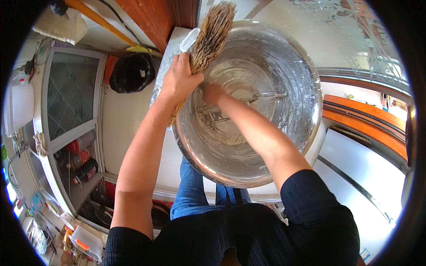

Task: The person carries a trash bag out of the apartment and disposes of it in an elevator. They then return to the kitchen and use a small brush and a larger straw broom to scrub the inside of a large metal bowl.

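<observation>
My left hand (pixel 183 78) grips a short straw hand broom (pixel 213 38) by its narrow part, with the bristle end pointing up and away over the rim of a large round metal mixing bowl (pixel 286 143). The lower end of the broom comes out below my wrist. My right hand (pixel 213 94) is blurred and reaches inside the bowl near its left wall, close to the broom; its fingers are unclear. Whitish, powdery streaks mark the bowl's inner wall, and metal bars (pixel 269 96) cross its bottom. A white plastic piece (pixel 189 40) lies just beyond my left hand.
A bin with a black liner (pixel 131 73) stands to the left on the floor. Beyond it is a glass-doored cabinet (pixel 71 93) with bottles on a lower shelf. A patterned glass pane (pixel 332 43) borders the bowl at the back right. Right of the bowl is a white appliance (pixel 362 173).
</observation>
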`<control>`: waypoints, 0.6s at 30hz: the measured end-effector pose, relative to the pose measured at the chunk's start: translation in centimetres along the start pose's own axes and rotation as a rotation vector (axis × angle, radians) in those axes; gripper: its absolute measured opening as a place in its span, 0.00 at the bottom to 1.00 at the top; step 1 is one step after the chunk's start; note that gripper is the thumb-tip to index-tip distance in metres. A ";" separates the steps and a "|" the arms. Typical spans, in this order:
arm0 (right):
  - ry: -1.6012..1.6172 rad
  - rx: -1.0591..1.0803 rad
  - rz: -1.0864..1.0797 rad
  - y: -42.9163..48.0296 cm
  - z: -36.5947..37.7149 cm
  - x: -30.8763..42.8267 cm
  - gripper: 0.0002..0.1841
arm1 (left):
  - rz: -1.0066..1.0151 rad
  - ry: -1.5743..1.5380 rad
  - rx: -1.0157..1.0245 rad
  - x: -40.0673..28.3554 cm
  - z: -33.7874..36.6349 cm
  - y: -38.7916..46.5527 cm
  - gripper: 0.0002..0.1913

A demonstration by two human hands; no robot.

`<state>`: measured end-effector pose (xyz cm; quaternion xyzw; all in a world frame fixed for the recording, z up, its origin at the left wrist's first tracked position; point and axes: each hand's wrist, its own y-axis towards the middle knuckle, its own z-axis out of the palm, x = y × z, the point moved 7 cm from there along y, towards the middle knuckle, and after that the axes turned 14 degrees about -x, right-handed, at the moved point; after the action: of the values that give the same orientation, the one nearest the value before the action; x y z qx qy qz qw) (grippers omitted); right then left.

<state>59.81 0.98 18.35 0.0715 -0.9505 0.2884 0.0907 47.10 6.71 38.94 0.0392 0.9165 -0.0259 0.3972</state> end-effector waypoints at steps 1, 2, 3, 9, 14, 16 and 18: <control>0.025 0.094 -0.075 -1.3 -0.4 1.1 0.18 | -0.014 0.009 0.008 0.0 0.1 0.0 0.30; 0.026 0.090 -0.012 -1.4 -1.4 -0.3 0.18 | -0.031 0.021 0.016 0.0 0.2 0.0 0.31; 0.030 0.089 0.044 -1.7 -2.3 -2.6 0.18 | -0.053 0.038 0.021 0.2 0.0 -0.1 0.31; -0.061 -0.474 0.284 -8.3 -12.0 -25.5 0.14 | -0.023 0.013 0.001 -0.3 0.1 0.1 0.29; -0.163 -0.367 0.159 -3.4 -8.6 -29.3 0.18 | -0.004 0.075 0.016 -1.4 0.3 0.3 0.29; -0.096 -0.324 0.122 1.0 -6.4 -24.6 0.19 | -0.027 0.091 0.036 -0.8 0.3 0.3 0.29; 0.061 -0.327 0.233 2.7 -5.8 -21.5 0.20 | -0.041 0.094 0.037 -0.5 0.0 0.2 0.29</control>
<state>81.02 8.22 17.03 -0.0633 -0.9834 0.1408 0.0957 47.46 6.85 39.30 0.0290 0.9341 -0.0493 0.3525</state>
